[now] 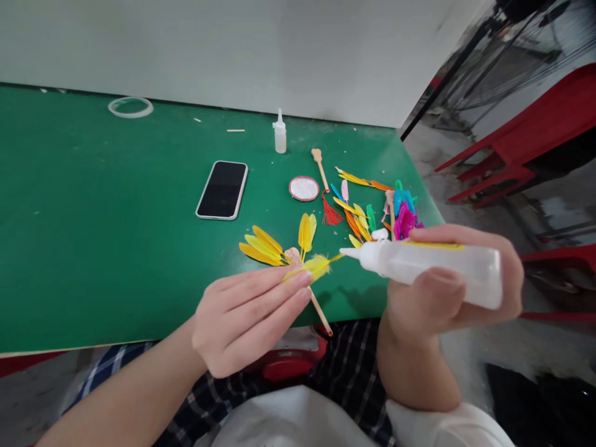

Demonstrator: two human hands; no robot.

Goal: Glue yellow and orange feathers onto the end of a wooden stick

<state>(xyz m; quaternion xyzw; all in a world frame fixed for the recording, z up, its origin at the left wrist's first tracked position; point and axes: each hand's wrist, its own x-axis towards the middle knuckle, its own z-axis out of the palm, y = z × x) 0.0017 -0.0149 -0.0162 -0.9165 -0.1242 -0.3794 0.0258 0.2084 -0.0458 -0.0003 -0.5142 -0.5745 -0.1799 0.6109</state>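
Between the fingers of my left hand [254, 316] is a yellow feather [318, 267], its quill pointing right. My right hand [447, 292] is wrapped round a translucent glue bottle [433, 264], lying sideways with its nozzle tip at the quill's end. Under my left hand, partly hidden, a wooden stick [320, 310] runs down past the table edge. At its upper end are a small pinkish round piece [292, 254] and several yellow feathers [261, 244] fanned out to the left and upward.
A phone [222, 190] lies on the green table [116, 248]. Beyond are a small glue bottle [280, 133], a white disc with red rim [304, 188], a wooden handle [320, 167] and a red tassel [331, 212]. Magenta feathers [406, 221] lie at right; a tape ring [131, 107] sits far left.
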